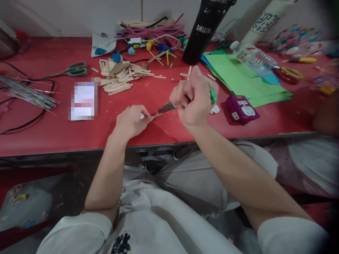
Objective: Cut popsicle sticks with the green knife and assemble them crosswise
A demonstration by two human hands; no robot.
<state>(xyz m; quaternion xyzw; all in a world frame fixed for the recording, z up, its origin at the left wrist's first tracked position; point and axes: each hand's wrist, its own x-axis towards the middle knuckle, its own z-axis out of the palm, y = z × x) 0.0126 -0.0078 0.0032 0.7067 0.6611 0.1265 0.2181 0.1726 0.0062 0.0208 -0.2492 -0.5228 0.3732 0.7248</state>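
Left hand (131,122) pinches one end of a thin pale wooden craft stick (154,115) just above the near edge of the red table (53,130). Right hand (194,100) is fisted around a green-handled utility knife (166,108), its blade touching the stick's free end. Just to the right lies a purple plastic power adapter (241,108). Farther back sit a pile of pale wooden sticks (120,76), stacked green paper sheets (238,74) and a tall black bottle (202,30).
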